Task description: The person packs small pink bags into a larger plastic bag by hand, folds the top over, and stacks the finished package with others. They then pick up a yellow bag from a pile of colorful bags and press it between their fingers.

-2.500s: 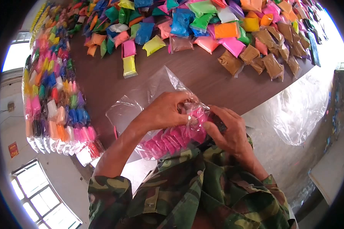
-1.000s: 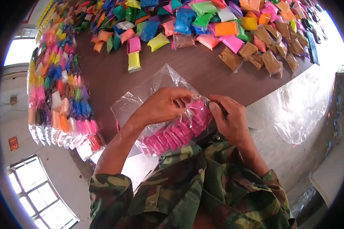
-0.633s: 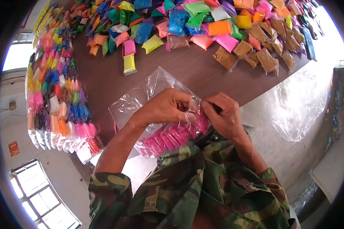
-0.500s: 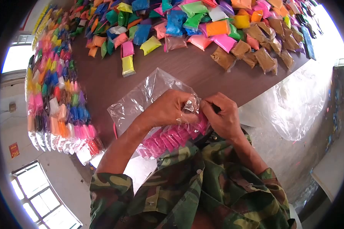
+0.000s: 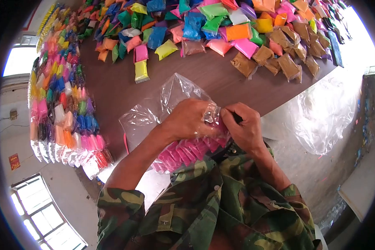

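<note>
My left hand (image 5: 191,118) is closed round a gathered part of a clear plastic bag (image 5: 181,89), whose loose film spreads over the table edge to the left. Close beside it, my right hand (image 5: 245,127) pinches the bag at its right end, thumb and forefinger together. Under both hands a row of pink packets (image 5: 185,152) in clear film hangs against my camouflage jacket. The end of the row nearest my fingers is partly hidden by the left hand.
A brown table (image 5: 116,83) lies ahead. Along its far side is a heap of colourful packets (image 5: 237,31), with brown packets (image 5: 288,64) at the right. Long bagged rows of packets (image 5: 64,104) stack at the left. A clear plastic sheet (image 5: 323,116) hangs off the right edge.
The left hand has shifted slightly, and the bag's loose film has risen and folded into a peak above it. The right hand stays almost in place, still pinching.
</note>
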{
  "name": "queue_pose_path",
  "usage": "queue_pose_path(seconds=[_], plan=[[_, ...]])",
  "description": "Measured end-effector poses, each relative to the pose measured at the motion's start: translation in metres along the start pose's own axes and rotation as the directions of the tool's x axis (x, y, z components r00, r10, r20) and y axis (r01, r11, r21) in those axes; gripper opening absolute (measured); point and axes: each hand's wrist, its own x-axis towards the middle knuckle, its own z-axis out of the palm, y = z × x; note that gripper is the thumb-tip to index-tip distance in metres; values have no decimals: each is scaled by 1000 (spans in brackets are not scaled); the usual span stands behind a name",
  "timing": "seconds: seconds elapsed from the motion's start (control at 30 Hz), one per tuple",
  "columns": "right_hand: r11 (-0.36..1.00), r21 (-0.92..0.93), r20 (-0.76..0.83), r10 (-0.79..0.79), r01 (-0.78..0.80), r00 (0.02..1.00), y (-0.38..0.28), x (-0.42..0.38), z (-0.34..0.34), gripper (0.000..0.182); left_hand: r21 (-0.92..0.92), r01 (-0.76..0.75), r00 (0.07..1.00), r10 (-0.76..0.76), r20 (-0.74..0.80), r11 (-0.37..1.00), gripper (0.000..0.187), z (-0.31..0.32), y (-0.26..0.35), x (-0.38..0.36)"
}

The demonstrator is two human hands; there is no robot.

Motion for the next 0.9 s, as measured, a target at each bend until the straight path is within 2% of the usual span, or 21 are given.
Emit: queue_pose_path(seconds=[0.2,0.3,0.4,0.43,0.53,0.63,0.73,0.8,0.83,0.87,0.9], plan=[[1000,-8,-22,-28,28,999,-1,-2,2,6,-188,69,997,-64,31,980,37,7,4,4],[999,-14,-64,-48,47,997,2,-3,9,5,-92,72,997,-74,-22,993,40,12,2,2],[994,-73,-85,-83,77,993,6,-4,10,5,-116,98,990,-85,112,988,41,-2,5,-2],[991,-101,-84,-100,91,991,7,-3,9,5,-179,140,987,-122,108,974,41,-6,1,-5],[997,-23,-126,-76,73,989,7,1,10,6,-321,230,973,-222,62,919,44,-34,-9,-27],[999,21,-102,34,-32,994,5,3,14,11,-473,386,858,-497,-132,792,55,-60,-4,-68],[988,81,-94,141,-133,986,4,5,22,14,-410,324,827,-465,-316,853,64,-67,15,-122],[998,53,-109,49,-43,993,2,8,26,15,-74,254,862,-260,-435,964,68,-43,10,-155],[999,41,-114,-2,6,993,0,10,29,15,106,220,872,-146,-467,970,70,-30,8,-169],[999,39,-101,7,-3,995,-1,13,30,16,241,274,834,-106,-541,931,53,-16,10,-177],[999,36,-87,15,-12,996,-1,15,31,16,162,307,807,-166,-567,938,45,-11,3,-184]])
